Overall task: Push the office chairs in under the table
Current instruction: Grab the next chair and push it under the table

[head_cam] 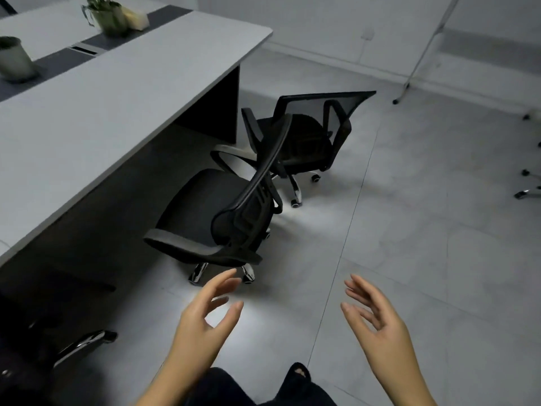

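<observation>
Chairs await tidying beside a long grey table point(87, 118), where a potted plant point(14, 58) sits at the far left of the top and a second plant point(109, 16) stands further along its dark centre strip. Partly in frame at lower left, a chrome chair base point(85, 344) shows below the table edge. The nearest office chair point(213, 212) stands just beside the table, seat angled toward the dark space beneath but not yet under it, its backrest turned to the person. Behind it, the second office chair point(310, 136) sits near the table's end panel, well out on the tiled floor. The left hand point(205, 320) and the right hand point(377, 323) hover apart, fingers spread and loosely bent, holding nothing, apparently poised to take the nearest backrest and push. A white stand point(421, 54) leans at far right.
</observation>
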Demonstrator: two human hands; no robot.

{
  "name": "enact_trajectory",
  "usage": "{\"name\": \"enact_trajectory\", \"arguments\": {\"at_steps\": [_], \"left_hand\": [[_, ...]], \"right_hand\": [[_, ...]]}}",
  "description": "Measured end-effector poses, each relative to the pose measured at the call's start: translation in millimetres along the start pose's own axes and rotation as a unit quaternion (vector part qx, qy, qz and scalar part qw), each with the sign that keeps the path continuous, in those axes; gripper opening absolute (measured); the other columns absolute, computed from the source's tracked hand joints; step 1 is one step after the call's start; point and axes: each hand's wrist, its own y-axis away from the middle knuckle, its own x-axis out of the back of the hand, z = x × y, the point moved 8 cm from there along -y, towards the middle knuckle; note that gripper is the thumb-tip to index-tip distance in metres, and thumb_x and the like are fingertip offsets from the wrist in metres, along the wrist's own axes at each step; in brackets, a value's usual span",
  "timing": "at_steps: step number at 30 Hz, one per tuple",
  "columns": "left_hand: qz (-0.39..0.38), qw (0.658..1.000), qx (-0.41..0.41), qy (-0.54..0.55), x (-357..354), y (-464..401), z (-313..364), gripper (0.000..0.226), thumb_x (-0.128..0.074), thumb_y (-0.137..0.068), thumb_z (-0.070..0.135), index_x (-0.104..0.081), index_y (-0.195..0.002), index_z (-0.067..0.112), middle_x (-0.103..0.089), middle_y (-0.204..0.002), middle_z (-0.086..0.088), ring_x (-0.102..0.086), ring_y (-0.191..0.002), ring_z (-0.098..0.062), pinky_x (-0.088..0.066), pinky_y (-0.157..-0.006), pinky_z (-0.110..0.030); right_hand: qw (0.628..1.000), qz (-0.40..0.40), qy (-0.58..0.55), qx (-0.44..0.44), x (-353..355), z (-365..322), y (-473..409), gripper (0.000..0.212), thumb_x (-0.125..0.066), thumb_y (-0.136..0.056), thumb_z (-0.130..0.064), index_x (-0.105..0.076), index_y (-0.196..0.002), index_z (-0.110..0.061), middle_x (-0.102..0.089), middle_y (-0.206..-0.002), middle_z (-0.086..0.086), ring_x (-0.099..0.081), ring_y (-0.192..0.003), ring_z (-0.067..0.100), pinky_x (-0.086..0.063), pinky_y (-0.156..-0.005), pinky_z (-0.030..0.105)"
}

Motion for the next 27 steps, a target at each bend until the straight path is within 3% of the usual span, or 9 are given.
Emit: {"name": "enact_trajectory", "arguments": {"at_steps": [6, 9, 13, 18, 21, 24, 27], "left_hand": [[0.041, 0.999, 0.015, -0.01, -41, -46, 16, 0.052, -0.064, -0.084, 0.004, -0.054, -0.11, 0.048, -0.063, -0.108, 0.029, -0.06, -0.104, 0.003, -0.044, -0.087, -0.006], [0.069, 0.997, 0.024, -0.006, -47, -79, 16, 0.045, -0.065, -0.085, 0.011, -0.055, -0.111, 0.047, -0.064, -0.109, 0.027, -0.06, -0.103, 0.001, -0.046, -0.088, -0.01], [0.103, 0.994, 0.027, -0.004, -54, -140, 19, 0.049, -0.065, -0.085, 0.009, -0.055, -0.108, 0.051, -0.063, -0.11, 0.027, -0.06, -0.102, 0.002, -0.044, -0.083, -0.004], [0.138, 0.99, 0.018, 0.0, -50, -225, 43, 0.041, -0.058, -0.07, 0.045, -0.055, -0.111, 0.049, -0.063, -0.112, 0.026, -0.061, -0.104, 0.001, -0.046, -0.087, -0.009], [0.17, 0.985, 0.024, -0.013, -43, -258, 50, 0.043, -0.056, -0.069, 0.048, -0.054, -0.112, 0.046, -0.061, -0.113, 0.027, -0.061, -0.104, 0.002, -0.048, -0.087, -0.013], [0.224, 0.973, 0.05, -0.017, -39, -266, 45, 0.035, -0.067, -0.081, 0.035, -0.054, -0.111, 0.048, -0.061, -0.113, 0.028, -0.061, -0.103, 0.002, -0.048, -0.086, -0.013], [0.287, 0.952, 0.095, -0.036, -41, -260, 31, 0.053, -0.065, -0.083, 0.011, -0.053, -0.108, 0.056, -0.062, -0.111, 0.03, -0.061, -0.102, 0.003, -0.048, -0.088, -0.015]], "right_hand": [[1.0, -0.029, 0.0, 0.007, 34, 4, -80, 0.043, -0.064, -0.082, -0.013, -0.053, -0.113, -0.041, -0.059, -0.114, -0.027, -0.057, -0.109, -0.002, -0.044, -0.094, 0.016], [0.998, -0.061, 0.005, 0.014, 30, 1, -126, 0.043, -0.064, -0.082, -0.013, -0.053, -0.111, -0.044, -0.059, -0.114, -0.029, -0.056, -0.109, -0.003, -0.044, -0.093, 0.014], [0.995, -0.09, 0.02, 0.035, 21, -11, -197, 0.044, -0.063, -0.084, -0.014, -0.052, -0.111, -0.047, -0.058, -0.115, -0.029, -0.055, -0.11, -0.004, -0.044, -0.094, 0.016], [0.992, -0.114, 0.018, 0.049, 11, -43, -292, 0.043, -0.062, -0.084, -0.013, -0.051, -0.111, -0.046, -0.063, -0.115, -0.015, -0.055, -0.11, -0.003, -0.043, -0.094, 0.014], [0.986, -0.154, 0.021, 0.061, -8, -61, -345, 0.042, -0.063, -0.084, -0.015, -0.051, -0.113, -0.044, -0.062, -0.117, -0.013, -0.054, -0.111, -0.004, -0.045, -0.095, 0.016], [0.972, -0.222, 0.033, 0.068, -35, -72, -385, 0.041, -0.062, -0.085, -0.017, -0.051, -0.116, -0.04, -0.06, -0.119, -0.014, -0.053, -0.111, -0.005, -0.044, -0.095, 0.022], [0.948, -0.302, 0.064, 0.082, -66, -80, -419, 0.042, -0.062, -0.085, -0.018, -0.049, -0.112, -0.048, -0.058, -0.12, -0.017, -0.052, -0.111, -0.006, -0.042, -0.096, 0.023]]}}
